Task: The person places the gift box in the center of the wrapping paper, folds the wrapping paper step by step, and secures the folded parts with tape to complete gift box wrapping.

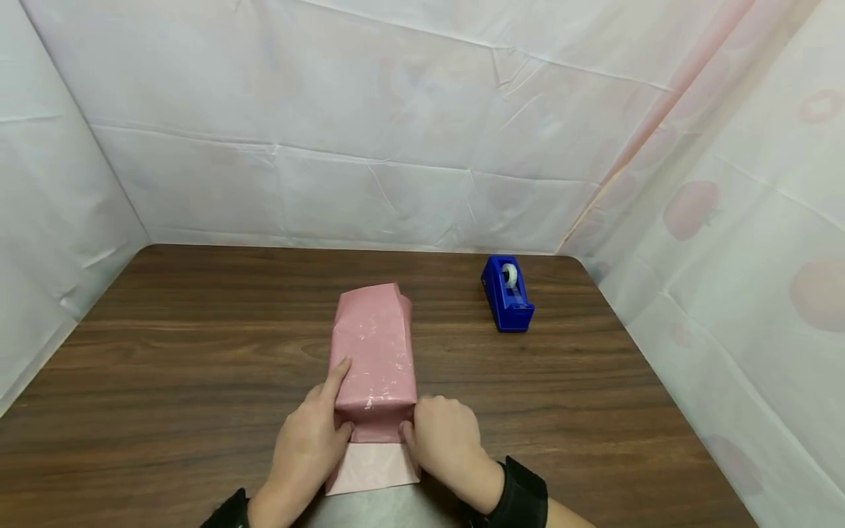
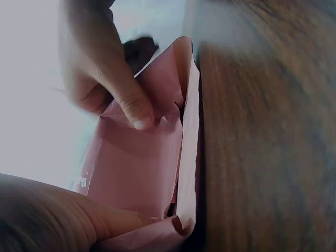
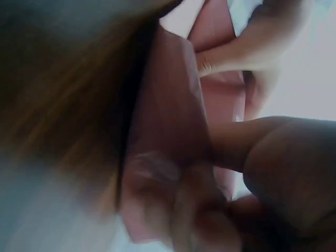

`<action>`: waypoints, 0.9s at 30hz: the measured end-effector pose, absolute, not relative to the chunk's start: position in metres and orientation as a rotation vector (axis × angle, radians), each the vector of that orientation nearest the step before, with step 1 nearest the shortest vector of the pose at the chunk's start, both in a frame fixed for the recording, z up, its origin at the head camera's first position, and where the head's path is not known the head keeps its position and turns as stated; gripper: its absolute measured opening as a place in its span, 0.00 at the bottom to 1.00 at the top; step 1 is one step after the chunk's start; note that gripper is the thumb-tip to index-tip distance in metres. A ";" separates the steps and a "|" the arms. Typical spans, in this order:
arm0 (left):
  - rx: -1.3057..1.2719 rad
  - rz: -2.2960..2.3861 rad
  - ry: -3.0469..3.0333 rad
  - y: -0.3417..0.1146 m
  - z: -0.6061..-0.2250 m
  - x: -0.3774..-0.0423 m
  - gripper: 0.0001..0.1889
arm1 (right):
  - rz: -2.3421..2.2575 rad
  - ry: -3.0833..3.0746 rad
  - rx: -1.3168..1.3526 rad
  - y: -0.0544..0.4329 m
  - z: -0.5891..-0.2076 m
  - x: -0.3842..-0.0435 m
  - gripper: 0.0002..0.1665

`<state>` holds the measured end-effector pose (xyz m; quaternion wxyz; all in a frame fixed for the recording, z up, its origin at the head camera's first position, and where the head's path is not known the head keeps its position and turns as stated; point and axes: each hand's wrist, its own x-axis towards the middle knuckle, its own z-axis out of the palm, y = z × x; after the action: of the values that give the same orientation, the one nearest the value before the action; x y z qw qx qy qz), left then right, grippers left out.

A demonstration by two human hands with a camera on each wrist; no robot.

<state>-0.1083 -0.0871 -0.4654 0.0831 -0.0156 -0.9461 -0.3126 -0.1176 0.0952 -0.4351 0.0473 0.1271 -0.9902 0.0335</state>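
A box-shaped package (image 1: 373, 345) in glossy pink wrapping paper lies lengthwise on the table. At its near end a paper flap (image 1: 372, 469), paler on its inner face, spreads toward the person. My left hand (image 1: 306, 447) holds the left near corner, index finger along the side and thumb at the folded end. On the opposite corner, my right hand (image 1: 449, 436) grips the paper with curled fingers, its thumb turned inward. Creased end paper (image 2: 142, 163) shows between both thumbs in the left wrist view. The right wrist view is blurred around the right fingers (image 3: 194, 210).
A blue tape dispenser (image 1: 510, 297) with a roll of clear tape stands at the back right. The table (image 1: 198, 345) has a dark wood grain. Pale patterned curtains (image 1: 370, 147) hang along its back and sides.
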 end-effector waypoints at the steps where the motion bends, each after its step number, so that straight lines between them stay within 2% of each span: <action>1: -0.044 -0.932 -2.824 -0.087 -0.466 -0.109 0.49 | 0.071 -3.047 0.404 0.097 -0.434 -0.118 0.20; 4: -0.036 -0.930 -2.819 -0.087 -0.467 -0.109 0.49 | 0.073 -3.113 0.481 0.101 -0.433 -0.120 0.24; 13: -0.020 -0.936 -2.841 -0.087 -0.465 -0.109 0.48 | 0.170 -3.263 0.601 0.104 -0.432 -0.117 0.20; 21: -0.018 -0.932 -2.827 -0.086 -0.465 -0.109 0.48 | 0.230 -3.391 0.714 0.107 -0.428 -0.109 0.22; 27: -0.036 -0.898 -2.872 -0.087 -0.463 -0.109 0.50 | 0.097 -3.185 0.616 0.108 -0.419 -0.109 0.28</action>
<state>-0.1090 -0.0874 -0.4633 0.0660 -0.0121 -0.9523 -0.2977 -0.1089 0.1078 -0.4186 -0.0517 0.1895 -0.9801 0.0299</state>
